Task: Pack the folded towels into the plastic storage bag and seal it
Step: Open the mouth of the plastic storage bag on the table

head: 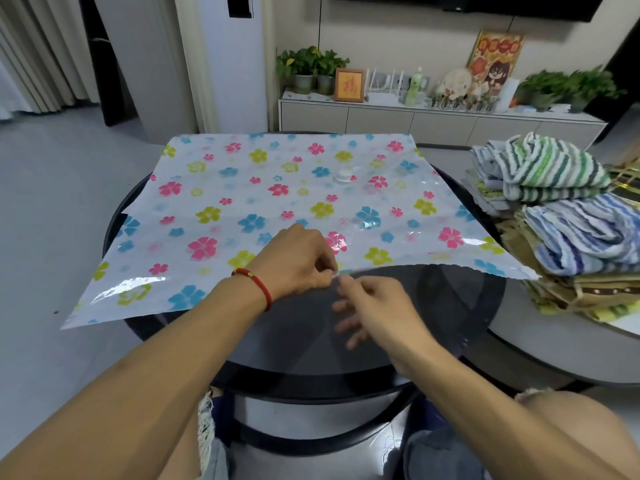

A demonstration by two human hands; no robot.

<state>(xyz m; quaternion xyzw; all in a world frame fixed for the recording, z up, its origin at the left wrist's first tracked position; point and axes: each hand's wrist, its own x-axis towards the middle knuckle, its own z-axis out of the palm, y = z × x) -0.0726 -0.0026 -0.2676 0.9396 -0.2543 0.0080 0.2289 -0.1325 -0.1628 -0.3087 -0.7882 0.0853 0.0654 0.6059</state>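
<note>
On the round dark glass table (pixel 381 341) we see the plastic storage bag (pixel 277 202) spread flat, printed with pink, blue and yellow flowers, a white valve (pixel 344 175) on its far half; its left and right corners overhang the table's rim, and its near edge runs across the glass from lower left to right. At the middle of that near edge the left hand (pixel 301 263), a red cord bracelet (pixel 258 284) on its wrist, pinches the plastic between thumb and curled fingers; the right hand (pixel 375 308) sits just beside it, thumb and forefinger closed near the same edge while the other fingers spread loosely; we cannot tell whether it has hold of the plastic. The folded towels (pixel 554 181) lie stacked to the right of the bag, just beside its right edge, green-striped above blue-striped, none inside the bag. Bare glass lies between the bag's near edge and us.
</note>
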